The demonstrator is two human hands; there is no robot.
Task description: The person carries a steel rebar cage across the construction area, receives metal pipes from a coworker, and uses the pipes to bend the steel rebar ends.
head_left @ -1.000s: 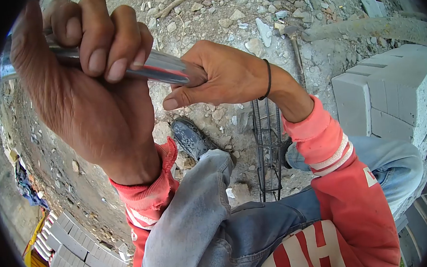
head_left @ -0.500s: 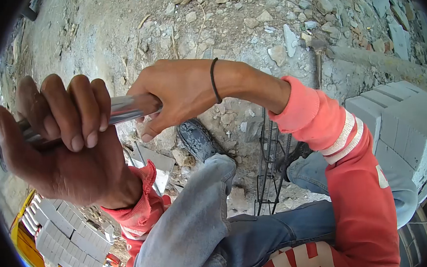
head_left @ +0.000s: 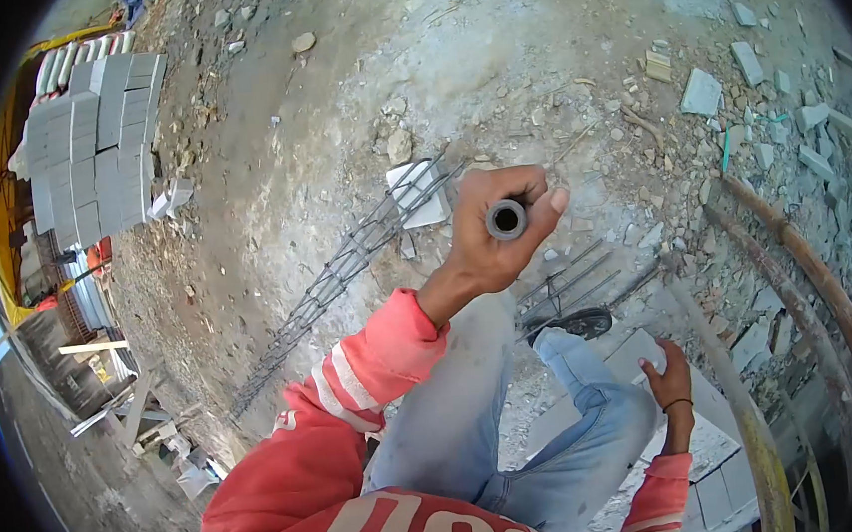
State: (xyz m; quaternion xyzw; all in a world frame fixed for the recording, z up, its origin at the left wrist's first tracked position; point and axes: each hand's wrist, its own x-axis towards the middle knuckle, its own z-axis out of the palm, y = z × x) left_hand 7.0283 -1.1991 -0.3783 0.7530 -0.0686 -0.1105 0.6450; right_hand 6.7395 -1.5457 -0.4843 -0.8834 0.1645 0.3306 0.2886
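Note:
My left hand (head_left: 499,230) is wrapped round a grey metal pipe (head_left: 506,220), and its hollow round end faces up at me. The rest of the pipe is hidden below the fist. My right hand (head_left: 669,379) is low on the right, its thumb and fingers apart on a light grey block (head_left: 638,349) beside my knee. A rebar cage (head_left: 346,262) lies slantwise on the ground, left of the left hand. Near its upper end is a white slab piece (head_left: 418,195), partly covered by the bars.
Stacked grey blocks (head_left: 101,141) stand at the upper left, with more blocks (head_left: 714,493) at lower right. Long wooden poles (head_left: 818,285) lean along the right side. Broken slabs (head_left: 703,92) and stones litter the ground. A dark shoe (head_left: 583,324) is near rebar ends.
My right hand has left the pipe and moved down to the blocks. My left hand has turned the pipe from lying across to end-on. The view has shifted, showing more of the ground.

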